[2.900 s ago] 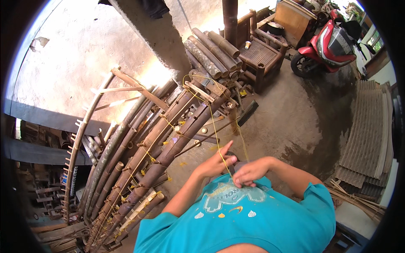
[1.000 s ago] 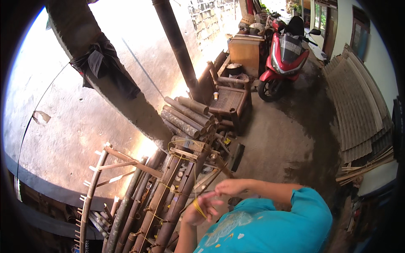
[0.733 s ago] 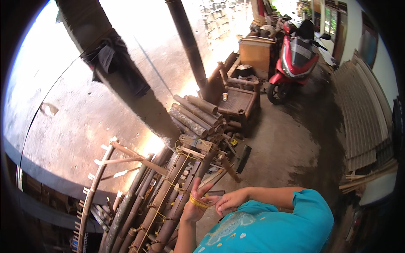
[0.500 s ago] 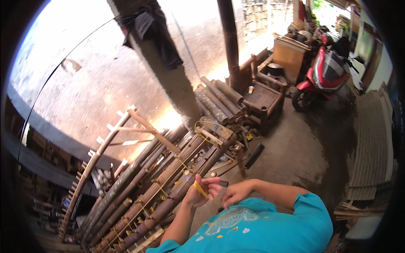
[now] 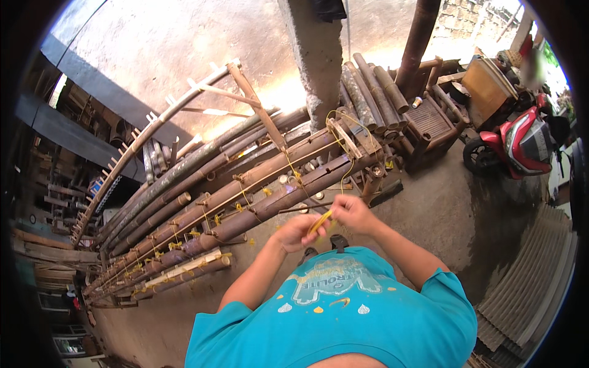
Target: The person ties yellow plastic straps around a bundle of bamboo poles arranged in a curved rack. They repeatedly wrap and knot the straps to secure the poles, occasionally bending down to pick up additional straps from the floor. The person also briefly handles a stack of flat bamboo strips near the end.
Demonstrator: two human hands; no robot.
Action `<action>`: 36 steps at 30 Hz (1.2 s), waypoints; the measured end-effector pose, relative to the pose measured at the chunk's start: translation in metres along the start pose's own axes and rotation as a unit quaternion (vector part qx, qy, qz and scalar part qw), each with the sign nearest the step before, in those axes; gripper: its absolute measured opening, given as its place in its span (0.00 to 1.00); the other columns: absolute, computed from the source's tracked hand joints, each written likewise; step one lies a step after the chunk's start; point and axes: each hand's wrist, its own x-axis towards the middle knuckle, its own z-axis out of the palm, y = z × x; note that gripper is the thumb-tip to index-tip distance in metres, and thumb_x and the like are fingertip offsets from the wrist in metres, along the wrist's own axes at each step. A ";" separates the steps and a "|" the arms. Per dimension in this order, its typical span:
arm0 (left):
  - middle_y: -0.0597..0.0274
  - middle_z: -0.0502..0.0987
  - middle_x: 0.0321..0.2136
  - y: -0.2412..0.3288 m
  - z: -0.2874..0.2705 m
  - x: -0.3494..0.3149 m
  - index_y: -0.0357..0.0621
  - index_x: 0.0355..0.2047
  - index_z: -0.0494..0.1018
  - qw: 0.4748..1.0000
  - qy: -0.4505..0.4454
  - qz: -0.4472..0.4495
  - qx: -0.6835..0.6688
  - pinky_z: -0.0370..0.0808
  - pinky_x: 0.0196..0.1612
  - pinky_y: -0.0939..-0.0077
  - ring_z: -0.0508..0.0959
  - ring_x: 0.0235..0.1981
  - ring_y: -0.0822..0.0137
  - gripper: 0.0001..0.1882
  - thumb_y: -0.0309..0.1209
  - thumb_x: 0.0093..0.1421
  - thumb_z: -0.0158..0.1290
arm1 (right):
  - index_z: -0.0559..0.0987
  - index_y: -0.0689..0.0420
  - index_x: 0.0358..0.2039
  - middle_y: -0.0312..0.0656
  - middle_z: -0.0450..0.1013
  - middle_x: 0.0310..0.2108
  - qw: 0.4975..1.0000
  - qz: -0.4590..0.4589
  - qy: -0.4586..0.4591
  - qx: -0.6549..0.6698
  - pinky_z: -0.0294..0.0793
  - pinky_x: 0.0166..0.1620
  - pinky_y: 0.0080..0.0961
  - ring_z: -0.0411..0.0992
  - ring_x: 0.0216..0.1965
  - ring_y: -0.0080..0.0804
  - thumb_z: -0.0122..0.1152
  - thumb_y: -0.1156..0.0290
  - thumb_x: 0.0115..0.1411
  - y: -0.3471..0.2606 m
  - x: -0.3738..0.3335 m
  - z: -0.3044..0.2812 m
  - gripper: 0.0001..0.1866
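Head view: the left hand (image 5: 297,233) has its fingers curled around a small bundle of yellow string (image 5: 320,224), and the right hand (image 5: 353,214) pinches the bundle's upper end between thumb and fingers. The string sits between the two hands, in front of the blue shirt (image 5: 331,313) and above the floor. Just beyond the hands, a thin dark stick (image 5: 305,207) juts out from a long row of bamboo poles (image 5: 245,224), which stretches away to the left and blocks the floor on that side. More yellow string is tied along the poles, and one strand drops from the wooden bar (image 5: 343,138) at their near end toward the right hand.

Behind that bar lies a pile of cut bamboo (image 5: 371,92), close to a concrete pillar (image 5: 314,61). Right of the pile stands a bamboo chair (image 5: 431,124) with a small cup (image 5: 417,102) on its seat. A red scooter (image 5: 523,144) stands farther right, well apart from the hands, and wavy roof sheets (image 5: 531,279) lean at the lower right. Far left, a curved pole with pegs (image 5: 135,150) arches behind the bamboo.
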 end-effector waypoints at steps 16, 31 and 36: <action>0.66 0.71 0.30 -0.008 0.001 -0.020 0.39 0.33 0.71 0.991 0.024 -0.040 -0.129 0.66 0.28 0.82 0.67 0.29 0.75 0.12 0.32 0.64 0.41 | 0.73 0.54 0.36 0.36 0.69 0.29 0.777 -0.314 -0.036 -0.544 0.53 0.57 0.42 0.69 0.36 0.34 0.57 0.64 0.53 -0.012 -0.001 0.027 0.12; 0.60 0.73 0.43 -0.048 -0.005 0.034 0.40 0.41 0.71 0.897 0.327 0.294 -0.047 0.65 0.50 0.73 0.71 0.44 0.70 0.12 0.34 0.67 0.41 | 0.75 0.57 0.38 0.47 0.75 0.36 0.933 0.060 -0.067 -0.348 0.66 0.44 0.39 0.71 0.34 0.48 0.46 0.56 0.65 0.016 0.039 0.028 0.17; 0.64 0.73 0.34 -0.071 -0.031 0.034 0.40 0.37 0.71 0.854 0.428 0.293 -0.046 0.66 0.46 0.75 0.71 0.38 0.71 0.11 0.33 0.66 0.42 | 0.76 0.55 0.42 0.46 0.77 0.36 0.842 -0.050 0.167 -0.511 0.64 0.50 0.39 0.74 0.42 0.45 0.55 0.59 0.60 0.013 0.070 0.020 0.15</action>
